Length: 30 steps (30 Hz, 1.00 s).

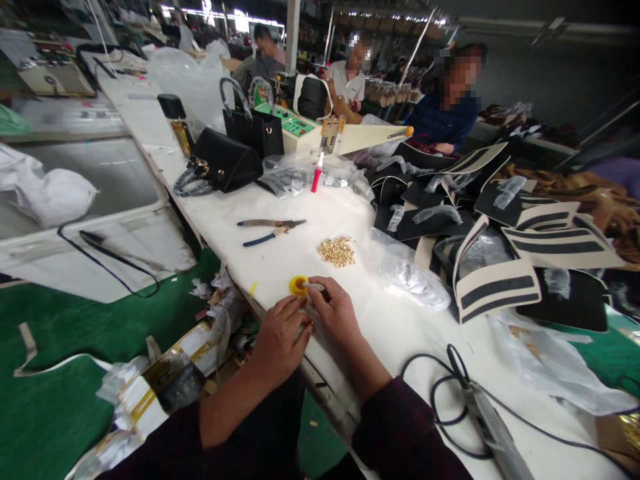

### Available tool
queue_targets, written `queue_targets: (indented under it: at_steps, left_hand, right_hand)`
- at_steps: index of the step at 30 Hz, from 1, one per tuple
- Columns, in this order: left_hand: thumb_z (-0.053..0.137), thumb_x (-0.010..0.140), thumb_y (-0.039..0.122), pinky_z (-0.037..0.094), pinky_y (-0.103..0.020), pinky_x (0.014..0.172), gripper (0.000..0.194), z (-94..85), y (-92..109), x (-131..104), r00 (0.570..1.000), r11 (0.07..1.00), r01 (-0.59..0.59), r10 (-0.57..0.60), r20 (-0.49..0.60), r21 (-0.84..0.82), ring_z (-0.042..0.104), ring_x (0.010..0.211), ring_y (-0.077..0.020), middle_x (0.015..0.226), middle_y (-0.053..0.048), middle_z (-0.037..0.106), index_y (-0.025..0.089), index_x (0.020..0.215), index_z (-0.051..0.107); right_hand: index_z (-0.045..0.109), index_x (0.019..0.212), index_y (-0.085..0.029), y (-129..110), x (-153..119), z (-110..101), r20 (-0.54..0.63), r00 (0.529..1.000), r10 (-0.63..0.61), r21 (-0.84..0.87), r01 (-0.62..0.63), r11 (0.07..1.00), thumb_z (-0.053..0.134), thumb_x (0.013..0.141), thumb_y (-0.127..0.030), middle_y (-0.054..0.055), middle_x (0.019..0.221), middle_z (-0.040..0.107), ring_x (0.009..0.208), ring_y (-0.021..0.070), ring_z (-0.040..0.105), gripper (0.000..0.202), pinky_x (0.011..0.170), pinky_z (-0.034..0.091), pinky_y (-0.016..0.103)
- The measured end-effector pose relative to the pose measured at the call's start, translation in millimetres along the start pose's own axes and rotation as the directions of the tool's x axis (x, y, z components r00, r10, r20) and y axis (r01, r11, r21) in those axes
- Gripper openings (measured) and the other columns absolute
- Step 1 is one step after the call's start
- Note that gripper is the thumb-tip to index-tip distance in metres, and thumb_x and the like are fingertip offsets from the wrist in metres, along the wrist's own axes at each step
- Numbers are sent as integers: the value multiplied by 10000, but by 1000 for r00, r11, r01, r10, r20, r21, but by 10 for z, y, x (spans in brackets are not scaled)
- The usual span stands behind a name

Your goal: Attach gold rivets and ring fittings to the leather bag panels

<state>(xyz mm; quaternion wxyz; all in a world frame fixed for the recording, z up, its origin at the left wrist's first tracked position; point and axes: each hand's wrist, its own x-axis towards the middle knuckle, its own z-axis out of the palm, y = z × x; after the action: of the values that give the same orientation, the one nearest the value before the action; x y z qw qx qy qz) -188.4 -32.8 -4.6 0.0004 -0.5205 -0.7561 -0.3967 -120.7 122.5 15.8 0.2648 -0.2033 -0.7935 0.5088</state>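
Observation:
My right hand (336, 308) pinches a small pale stick, whose tip rests at a small round yellow container (299, 286) on the white table (235, 267). Just left of it, at the table's front edge, my left hand (281, 337) has its fingers curled together, with a tiny gold-coloured piece at the fingertips. Beyond my hands lies a pile of small gold metal pieces (337, 252). Pliers (265, 224) with one brown and one blue handle lie further back on the left. A red bottle (317, 175) with a white tip stands behind the pile.
Black handbags (225, 160) stand at the back left, near a green and cream machine (295, 127). Black and cream bag panels (500, 287) are heaped on the right. A grey cabled tool (493, 427) lies front right. Three people sit across the table. A white bin (100, 253) stands left.

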Motion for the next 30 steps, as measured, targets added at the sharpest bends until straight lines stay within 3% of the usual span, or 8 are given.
queue_targets:
  at_steps: [7,16,21,25,30]
  left_hand:
    - [638,946,191,449,-562,1160,100,-2,16,9,1000,999,-15,15,1,34,566,1365,-337,1378,-151,698,212,1003,717]
    - [654,943,204,451,-559,1155,98,9,-1,-2,1000,1000,-13,13,-22,3,573,1351,-332,1347,-131,714,231,1003,726]
    - [658,948,210,484,-528,1123,105,-33,55,32,997,995,19,-26,-69,-101,616,1265,-309,1260,-114,749,240,989,749]
    - [717,915,257,542,-451,999,83,-103,116,71,979,962,104,-144,-147,-252,688,1065,-284,1028,-85,792,257,956,790]
    - [765,880,329,544,-359,915,101,-230,189,115,909,851,333,-405,-103,-405,736,928,-251,958,-48,820,276,926,837]
  right_hand:
    - [745,1139,-223,16,-8,-17,-6,1000,9,26,-9,1000,627,980,-391,72,1049,752,906,223,697,260,803,561,341]
    - [749,1116,-198,29,-7,-44,-29,998,51,57,-49,997,641,966,-429,71,945,757,846,216,693,297,733,555,324]
    - [747,1124,-195,38,-10,-46,-43,996,72,97,-68,993,648,951,-465,51,858,740,762,204,673,336,698,549,322]
    - [743,1114,-191,17,-4,-63,-43,991,124,195,-114,974,678,925,-503,17,755,696,655,182,633,371,647,531,316]
    - [722,1053,-195,-40,16,-121,-112,965,238,476,-158,865,689,918,-557,15,785,685,616,158,616,388,593,506,300]
